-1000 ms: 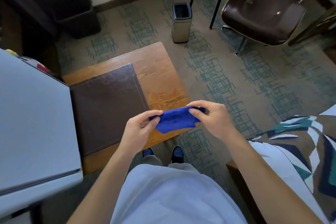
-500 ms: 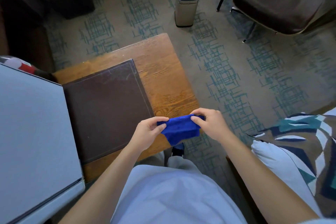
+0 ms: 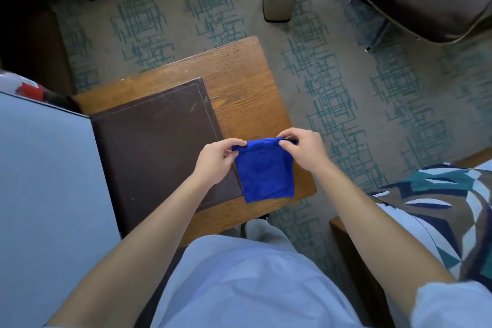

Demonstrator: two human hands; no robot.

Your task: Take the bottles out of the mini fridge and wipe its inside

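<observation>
Blue cloth (image 3: 265, 172) hangs below both hands' grip.

The person wears a pale blue-grey shirt (image 3: 255, 282) with a short sleeve (image 3: 452, 306) showing at five o'clock, bare forearms, and light beige trousers (image 3: 262, 231) toward twelve o'clock of the shirt.
</observation>
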